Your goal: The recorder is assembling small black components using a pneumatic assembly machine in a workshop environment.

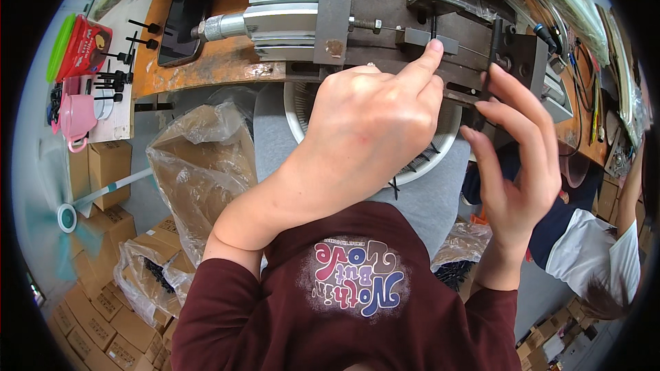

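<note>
My left hand (375, 113) reaches over the bench fixture with its index finger stretched out. That fingertip touches a small grey metal block (416, 38), right by a thin black pin (434, 24) standing up from it. The other fingers are curled under, and the palm side is hidden. At the fixture's right end, my right hand (519, 151) closes its thumb and fingertips around a slim black rod-like part (494, 45). This part lies along the fixture's dark end block (526, 62); its lower end is partly covered by my fingers.
Left of my hands are a metal cylinder assembly (285, 24), a dark phone (185, 24) and several black knobbed parts (113, 81). A white basket (295, 110) with black pieces sits on my lap. A plastic-lined box (199, 158) stands left; another person (591, 254) is at right.
</note>
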### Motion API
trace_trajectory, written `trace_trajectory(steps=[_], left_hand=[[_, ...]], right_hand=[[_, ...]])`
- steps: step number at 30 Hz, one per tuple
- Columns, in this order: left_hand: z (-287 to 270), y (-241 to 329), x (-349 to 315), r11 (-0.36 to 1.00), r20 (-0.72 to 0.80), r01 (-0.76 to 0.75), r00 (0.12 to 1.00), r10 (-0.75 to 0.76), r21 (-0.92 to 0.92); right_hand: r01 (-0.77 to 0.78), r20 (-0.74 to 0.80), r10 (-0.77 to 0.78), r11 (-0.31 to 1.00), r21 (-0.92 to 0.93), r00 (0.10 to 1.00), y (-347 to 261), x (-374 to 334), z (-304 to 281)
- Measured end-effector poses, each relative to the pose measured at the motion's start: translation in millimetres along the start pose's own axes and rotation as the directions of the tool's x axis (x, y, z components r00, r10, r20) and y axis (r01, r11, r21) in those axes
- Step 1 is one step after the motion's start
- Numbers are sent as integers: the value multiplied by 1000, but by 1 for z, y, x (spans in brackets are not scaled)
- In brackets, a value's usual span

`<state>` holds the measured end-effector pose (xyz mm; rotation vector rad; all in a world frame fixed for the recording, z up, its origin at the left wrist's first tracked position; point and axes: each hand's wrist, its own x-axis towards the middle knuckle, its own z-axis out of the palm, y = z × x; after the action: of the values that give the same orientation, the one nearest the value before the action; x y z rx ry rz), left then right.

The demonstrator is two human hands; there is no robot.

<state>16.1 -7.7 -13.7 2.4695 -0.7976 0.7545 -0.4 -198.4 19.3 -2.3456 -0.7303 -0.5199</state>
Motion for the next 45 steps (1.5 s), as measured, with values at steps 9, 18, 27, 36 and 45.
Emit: trace_trajectory(steps=[9, 18, 27, 36, 45], left_hand=[[-45, -9, -48, 869, 557, 262, 831, 18, -421], [24, -37, -125, 944, 746, 329, 631, -212, -10], [111, -29, -138, 969, 333, 22, 941, 63, -247], [119, -28, -141, 938, 331, 72, 942, 47, -339], [38, 10, -102, 317, 778, 784, 602, -180, -534]], right_hand=[[49, 202, -10, 981, -189, 979, -4, 3, 28], [-11, 207, 78, 951, -310, 975, -13, 18, 34], [-128, -3, 128, 989, 79, 992, 1, -18, 19], [-370, -14, 380, 909, 193, 925, 6, -88, 34], [-710, 446, 676, 163, 686, 587, 1, -106, 57]])
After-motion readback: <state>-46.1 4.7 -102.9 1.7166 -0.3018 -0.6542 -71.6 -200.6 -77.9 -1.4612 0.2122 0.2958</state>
